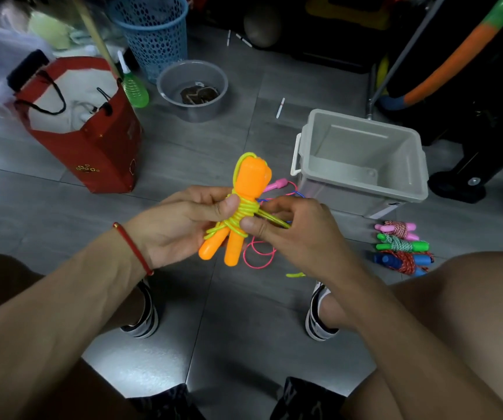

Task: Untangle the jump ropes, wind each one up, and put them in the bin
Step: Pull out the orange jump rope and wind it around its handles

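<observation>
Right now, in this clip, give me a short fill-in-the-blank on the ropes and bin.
1. The handles held in the left hand are ____ in colour.
2. The right hand pinches a ____ cord.
3. The grey bin holds ____ ropes.
4. ____ wound ropes lie beside the bin.

Answers: orange; yellow; no; Three

Bare forearms, no sleeves — a thin red cord bracelet (133, 248) on the left wrist; black-and-white striped shoes (145, 313); dark, perhaps patterned, shorts (304, 401).
</observation>
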A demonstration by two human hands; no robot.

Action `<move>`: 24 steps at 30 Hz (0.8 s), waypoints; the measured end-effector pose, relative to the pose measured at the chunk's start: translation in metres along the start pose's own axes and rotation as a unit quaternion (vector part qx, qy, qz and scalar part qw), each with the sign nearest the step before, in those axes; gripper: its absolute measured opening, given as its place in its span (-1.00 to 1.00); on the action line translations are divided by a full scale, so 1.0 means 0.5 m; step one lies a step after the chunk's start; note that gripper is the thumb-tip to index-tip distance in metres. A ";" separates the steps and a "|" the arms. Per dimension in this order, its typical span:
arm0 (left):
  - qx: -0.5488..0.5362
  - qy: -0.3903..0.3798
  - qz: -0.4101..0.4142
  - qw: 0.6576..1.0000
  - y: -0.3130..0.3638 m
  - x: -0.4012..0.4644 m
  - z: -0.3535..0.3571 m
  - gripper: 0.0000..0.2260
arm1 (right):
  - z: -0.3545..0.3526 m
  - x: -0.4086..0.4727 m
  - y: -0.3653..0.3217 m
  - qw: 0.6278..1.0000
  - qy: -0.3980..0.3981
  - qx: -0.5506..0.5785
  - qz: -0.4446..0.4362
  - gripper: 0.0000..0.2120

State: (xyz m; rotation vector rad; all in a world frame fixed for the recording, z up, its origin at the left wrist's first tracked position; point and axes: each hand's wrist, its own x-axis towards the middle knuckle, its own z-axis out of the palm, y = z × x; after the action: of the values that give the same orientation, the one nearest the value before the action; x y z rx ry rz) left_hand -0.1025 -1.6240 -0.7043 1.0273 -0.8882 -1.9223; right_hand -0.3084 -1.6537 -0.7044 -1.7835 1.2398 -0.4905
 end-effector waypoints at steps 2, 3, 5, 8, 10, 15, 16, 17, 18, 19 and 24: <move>0.034 0.036 -0.014 0.999 -0.012 0.009 -0.005 -0.60 | 0.004 0.004 0.003 0.998 0.012 -0.064 0.024 -0.64; 0.047 0.062 -0.015 0.997 -0.017 0.014 -0.007 -0.62 | 0.005 0.004 0.005 0.997 0.000 -0.077 0.021 -0.67; 0.055 0.127 -0.004 0.990 -0.019 0.022 -0.009 -0.66 | 0.001 0.006 0.008 0.992 -0.020 -0.122 0.009 -0.76; 0.079 0.204 0.012 0.976 -0.012 0.030 -0.016 -0.72 | -0.005 0.004 0.009 0.989 -0.051 -0.139 0.013 -0.80; 0.105 0.223 0.022 0.969 -0.017 0.036 -0.011 -0.82 | 0.000 0.002 0.003 0.991 -0.051 -0.123 0.016 -0.78; 0.136 0.275 0.066 0.950 -0.052 0.067 0.033 -0.83 | 0.016 -0.005 0.002 0.996 0.023 -0.090 -0.003 -0.65; 0.131 0.284 0.069 0.947 -0.054 0.074 0.038 -0.79 | 0.019 -0.007 0.004 0.995 0.037 -0.092 -0.012 -0.64; 0.121 0.288 0.068 0.948 -0.056 0.079 0.043 -0.77 | 0.022 -0.010 0.005 0.993 0.048 -0.101 -0.022 -0.64; 0.110 0.284 0.062 0.950 -0.059 0.081 0.047 -0.74 | 0.027 -0.013 0.008 0.991 0.057 -0.115 -0.030 -0.65; 0.097 0.278 0.058 0.954 -0.061 0.083 0.050 -0.68 | 0.032 -0.015 0.009 0.989 0.062 -0.133 -0.037 -0.67; 0.015 0.296 0.056 0.953 -0.076 0.085 0.066 -0.35 | 0.048 -0.019 -0.004 0.958 0.107 -0.260 -0.053 -0.58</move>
State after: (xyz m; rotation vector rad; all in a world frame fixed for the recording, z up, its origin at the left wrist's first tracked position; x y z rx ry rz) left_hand -0.1589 -1.6361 -0.7362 1.4324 -0.6104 -1.3816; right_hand -0.2942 -1.6346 -0.7141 -2.2940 1.5301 -0.4539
